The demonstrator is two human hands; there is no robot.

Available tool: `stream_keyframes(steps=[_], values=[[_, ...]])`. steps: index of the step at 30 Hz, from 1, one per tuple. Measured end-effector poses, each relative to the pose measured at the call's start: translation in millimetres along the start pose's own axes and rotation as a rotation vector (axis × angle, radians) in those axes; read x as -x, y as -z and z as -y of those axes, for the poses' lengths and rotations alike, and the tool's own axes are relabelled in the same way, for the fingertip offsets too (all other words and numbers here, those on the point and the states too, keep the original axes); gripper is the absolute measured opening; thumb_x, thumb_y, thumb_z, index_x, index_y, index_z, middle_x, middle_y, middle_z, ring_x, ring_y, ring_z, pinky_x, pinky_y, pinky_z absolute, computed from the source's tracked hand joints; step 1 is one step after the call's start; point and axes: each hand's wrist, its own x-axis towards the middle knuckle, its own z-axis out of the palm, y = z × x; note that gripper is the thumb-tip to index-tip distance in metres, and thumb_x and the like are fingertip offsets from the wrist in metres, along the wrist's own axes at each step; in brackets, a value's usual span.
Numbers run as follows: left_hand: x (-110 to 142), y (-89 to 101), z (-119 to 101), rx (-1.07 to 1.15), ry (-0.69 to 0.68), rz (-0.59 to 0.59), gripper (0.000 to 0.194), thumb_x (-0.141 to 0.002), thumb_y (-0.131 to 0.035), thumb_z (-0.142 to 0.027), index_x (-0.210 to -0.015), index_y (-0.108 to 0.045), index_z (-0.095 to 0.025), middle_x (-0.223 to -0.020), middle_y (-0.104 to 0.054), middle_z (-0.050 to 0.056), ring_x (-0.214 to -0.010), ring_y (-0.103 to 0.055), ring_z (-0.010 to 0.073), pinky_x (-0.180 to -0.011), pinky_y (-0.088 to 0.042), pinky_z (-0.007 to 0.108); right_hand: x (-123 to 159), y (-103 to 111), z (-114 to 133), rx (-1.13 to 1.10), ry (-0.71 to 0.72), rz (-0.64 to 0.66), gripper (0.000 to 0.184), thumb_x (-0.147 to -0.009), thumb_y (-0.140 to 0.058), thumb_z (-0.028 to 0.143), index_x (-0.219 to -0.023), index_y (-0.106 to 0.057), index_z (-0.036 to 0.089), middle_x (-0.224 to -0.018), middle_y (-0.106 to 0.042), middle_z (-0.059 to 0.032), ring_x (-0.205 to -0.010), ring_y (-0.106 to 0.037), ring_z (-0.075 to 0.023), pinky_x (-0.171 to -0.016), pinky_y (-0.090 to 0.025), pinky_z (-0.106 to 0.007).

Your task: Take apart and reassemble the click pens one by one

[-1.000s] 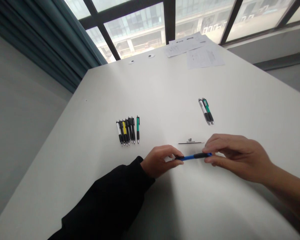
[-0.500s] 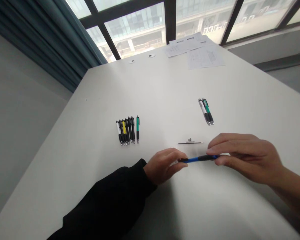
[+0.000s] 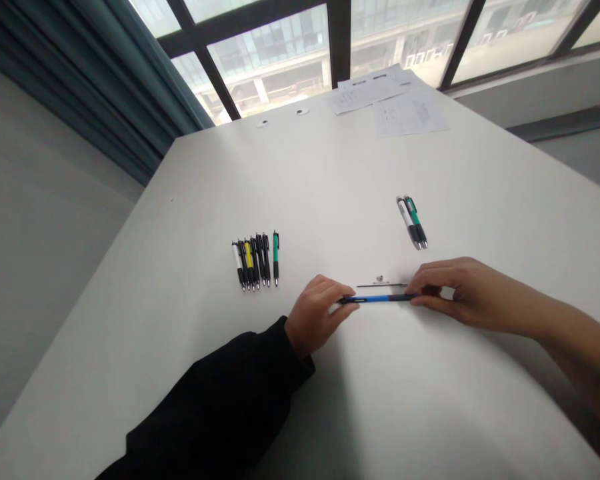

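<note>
Between my two hands a blue pen [image 3: 377, 299] with black ends lies level, just over or on the table. My left hand [image 3: 321, 310] pinches its clip end between thumb and fingers. The dark grip end is pinched by my right hand [image 3: 450, 290], which hides the tip. Right behind the pen, a thin dark refill [image 3: 380, 286] lies parallel to it. Beyond that is a small metallic piece [image 3: 379, 279], perhaps a spring, too small to make out clearly.
Several pens, with a yellow pen [image 3: 249, 255] and a green pen [image 3: 276, 257] among them, lie in a row at left. A white pen [image 3: 407, 217] and another green pen [image 3: 414, 215] lie at right. Papers [image 3: 410, 113] rest at the white table's [image 3: 280, 173] far end.
Both hands have moved left and slightly away from me with the blue pen. It has turned from a slight tilt to nearly parallel with the refill.
</note>
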Motion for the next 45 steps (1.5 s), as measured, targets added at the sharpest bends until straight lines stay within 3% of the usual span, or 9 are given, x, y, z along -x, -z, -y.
stream_keyframes(steps=[8,31,38,45], values=[[-1.1,-0.8,1.4,-0.032,0.032,-0.025,0.006,-0.087,-0.076,-0.018,-0.09,-0.071,-0.019,-0.09,-0.074,0.004,-0.089,-0.064,0.0201,-0.085,-0.051,0.035,-1.5,-1.5,-9.5,0.036,-0.071,0.035,0.015,-0.091,-0.064,0.029,-0.09,-0.076,0.021,-0.074,-0.072,-0.0037,-0.06,-0.061,-0.0163,-0.059,-0.043,-0.028],[-1.2,0.6,4.8,0.016,0.165,-0.057,0.003,-0.088,-0.074,-0.019,-0.09,-0.072,-0.019,-0.09,-0.071,0.005,-0.089,-0.064,0.0203,-0.084,-0.052,0.035,-1.8,2.5,-8.3,0.067,-0.111,0.037,0.018,-0.092,-0.061,0.031,-0.088,-0.076,0.02,-0.074,-0.071,-0.0043,-0.06,-0.061,-0.0164,-0.059,-0.045,-0.029],[-1.3,0.8,3.7,0.028,0.174,-0.07,0.006,-0.087,-0.075,-0.019,-0.091,-0.072,-0.017,-0.09,-0.07,0.004,-0.087,-0.064,0.0185,-0.08,-0.051,0.032,-1.2,4.1,-6.6,0.066,-0.119,0.061,0.022,-0.094,-0.059,0.035,-0.089,-0.074,0.02,-0.075,-0.07,-0.0044,-0.063,-0.061,-0.0172,-0.06,-0.045,-0.03],[-1.7,0.8,-0.1,0.017,0.206,-0.089,0.009,-0.083,-0.074,-0.018,-0.091,-0.069,-0.018,-0.086,-0.068,0.003,-0.078,-0.06,0.016,-0.071,-0.049,0.029,-0.8,2.6,-6.9,0.072,-0.135,0.003,0.02,-0.095,-0.056,0.03,-0.084,-0.07,0.019,-0.069,-0.066,-0.003,-0.058,-0.057,-0.0143,-0.057,-0.044,-0.029]])
